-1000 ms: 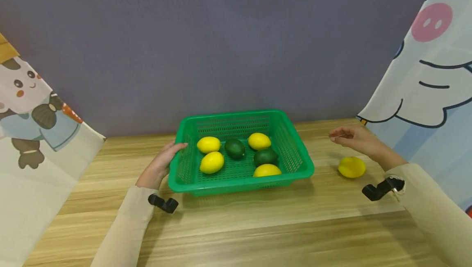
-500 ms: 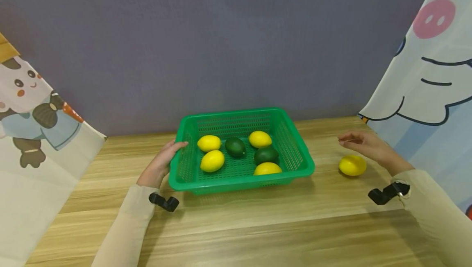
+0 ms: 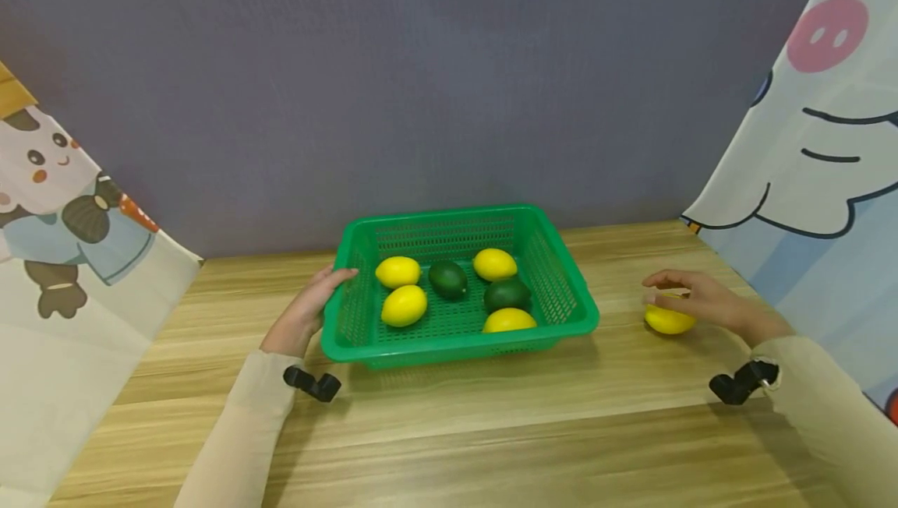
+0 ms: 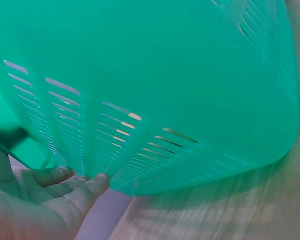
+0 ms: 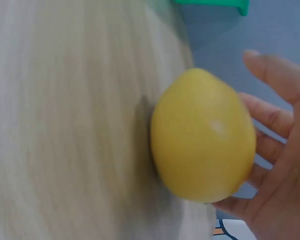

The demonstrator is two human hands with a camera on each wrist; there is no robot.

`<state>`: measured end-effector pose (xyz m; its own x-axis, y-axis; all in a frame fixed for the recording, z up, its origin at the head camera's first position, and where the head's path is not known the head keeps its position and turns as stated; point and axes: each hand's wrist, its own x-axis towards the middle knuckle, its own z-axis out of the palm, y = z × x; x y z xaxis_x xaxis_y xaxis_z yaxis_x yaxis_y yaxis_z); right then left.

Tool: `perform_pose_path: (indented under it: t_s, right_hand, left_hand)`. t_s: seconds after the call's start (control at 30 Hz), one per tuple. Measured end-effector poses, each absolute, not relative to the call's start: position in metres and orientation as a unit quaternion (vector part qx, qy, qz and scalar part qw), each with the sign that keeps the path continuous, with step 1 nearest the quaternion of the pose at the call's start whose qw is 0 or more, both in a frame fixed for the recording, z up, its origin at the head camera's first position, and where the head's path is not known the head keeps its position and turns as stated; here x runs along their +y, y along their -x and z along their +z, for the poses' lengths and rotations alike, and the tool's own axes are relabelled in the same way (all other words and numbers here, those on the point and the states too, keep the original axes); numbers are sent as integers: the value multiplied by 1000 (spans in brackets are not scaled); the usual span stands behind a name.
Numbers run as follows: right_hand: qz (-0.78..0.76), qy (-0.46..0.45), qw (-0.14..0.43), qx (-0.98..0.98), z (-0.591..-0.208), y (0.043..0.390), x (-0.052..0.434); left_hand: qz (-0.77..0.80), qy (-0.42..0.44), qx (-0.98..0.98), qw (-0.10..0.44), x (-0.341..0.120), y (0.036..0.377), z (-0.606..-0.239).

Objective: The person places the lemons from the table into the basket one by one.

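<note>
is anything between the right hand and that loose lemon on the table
Nothing visible. The right hand is already at the lemon, fingers curved over its top, with only bare table around it. The green basket sits apart, to the left.

both arms wear long, close-fitting sleeves of pale cream cloth that run down to the wrists. a small black angled camera mount is strapped at each wrist, one by the left hand and one by the right hand. the hands are bare, with no rings or gloves.
</note>
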<state>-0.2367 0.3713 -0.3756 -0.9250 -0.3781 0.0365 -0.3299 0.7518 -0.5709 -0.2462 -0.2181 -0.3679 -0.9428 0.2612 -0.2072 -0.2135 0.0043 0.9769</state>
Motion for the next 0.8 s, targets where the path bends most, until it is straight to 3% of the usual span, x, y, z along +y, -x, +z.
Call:
perform_pose_path:
  t_s: [0.5, 0.8]
  right_hand:
    - [-287, 256, 1, 923, -397, 236, 375]
    - [-296, 256, 22, 920, -403, 236, 378]
  left_hand:
    - [706, -19, 689, 165, -218, 246, -368]
    - [705, -24, 689, 167, -219, 247, -368]
